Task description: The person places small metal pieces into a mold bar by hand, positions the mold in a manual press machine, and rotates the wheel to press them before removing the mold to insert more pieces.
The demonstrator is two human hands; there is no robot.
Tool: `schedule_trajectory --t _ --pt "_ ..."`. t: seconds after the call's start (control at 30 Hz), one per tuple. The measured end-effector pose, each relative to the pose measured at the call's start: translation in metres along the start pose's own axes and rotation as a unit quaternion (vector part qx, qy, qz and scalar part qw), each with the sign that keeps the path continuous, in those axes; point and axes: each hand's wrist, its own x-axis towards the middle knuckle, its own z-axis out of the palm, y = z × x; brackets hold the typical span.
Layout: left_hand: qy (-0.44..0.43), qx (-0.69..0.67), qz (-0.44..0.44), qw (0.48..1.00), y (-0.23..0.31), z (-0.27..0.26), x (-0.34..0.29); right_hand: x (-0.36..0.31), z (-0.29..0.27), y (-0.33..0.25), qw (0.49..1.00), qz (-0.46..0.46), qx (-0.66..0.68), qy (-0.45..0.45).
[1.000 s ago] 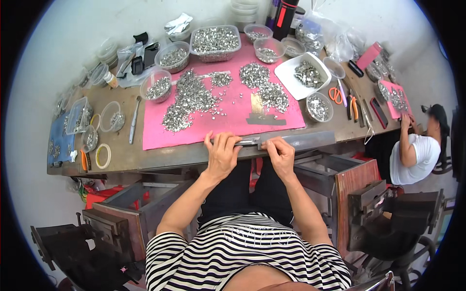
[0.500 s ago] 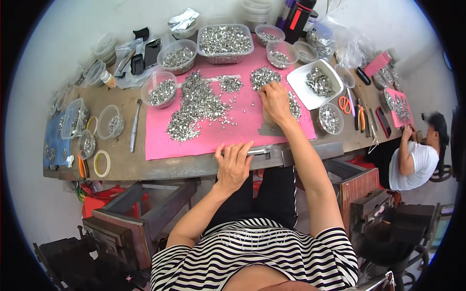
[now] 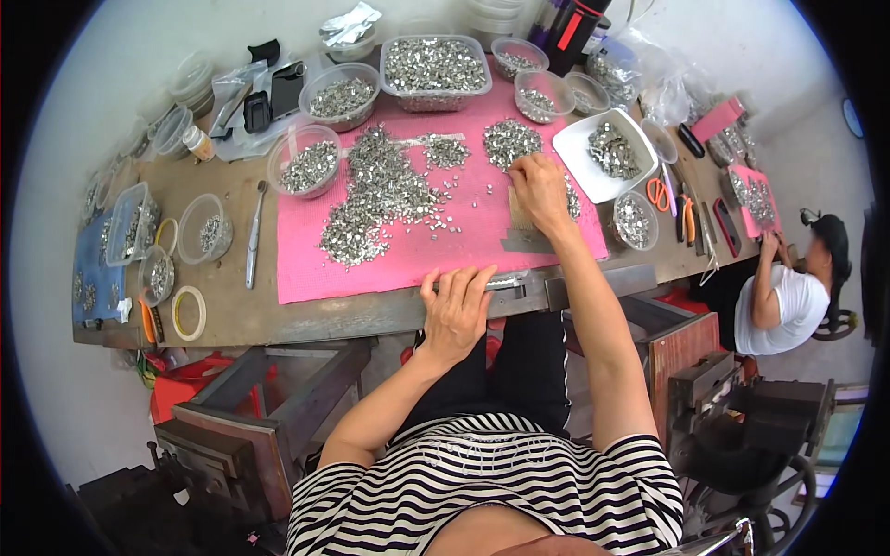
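Observation:
My left hand (image 3: 456, 310) is at the front edge of the bench, fingers bent over a narrow metal strip (image 3: 506, 283) whose right end sticks out beside them. My right hand (image 3: 540, 193) is over the pink mat (image 3: 371, 284), its fingers drawn together and pointing down. Whatever lies between those fingertips is too small to make out. Just beyond them is a round pile of small silver metal pieces (image 3: 511, 143); a smaller heap (image 3: 572, 199) shows beside the wrist. A larger spread of the same pieces (image 3: 380, 199) covers the mat's left half.
Clear tubs of metal pieces (image 3: 436, 76) line the back. At the right are a white tray (image 3: 577, 165), a round tub (image 3: 635, 221), orange-handled scissors (image 3: 657, 193) and pliers (image 3: 686, 221). A toothbrush (image 3: 255, 236) lies left of the mat. Another person (image 3: 788, 296) sits far right.
The view has shifted slightly. My right hand has moved a little back from the round pile toward me. My left hand stays on the strip at the bench edge.

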Motion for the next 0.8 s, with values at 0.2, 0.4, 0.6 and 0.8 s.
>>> schedule_trajectory --t 0.2,0.4,0.6,0.8 --pt "0.004 -0.003 -0.005 1.000 -0.002 0.000 -0.002 0.000 -0.001 -0.014 1.000 -0.003 0.007 -0.005" --pt "0.010 -0.009 -0.002 1.000 -0.001 0.000 -0.001 0.005 0.012 -0.008 0.997 -0.034 -0.070 0.013" --pt "0.014 -0.012 -0.010 1.000 -0.004 -0.001 0.001 0.006 -0.003 -0.017 0.996 -0.065 -0.031 0.046" --pt "0.013 -0.029 -0.005 0.999 -0.002 0.001 -0.001 -0.007 -0.004 0.005 0.998 -0.003 0.010 0.061"
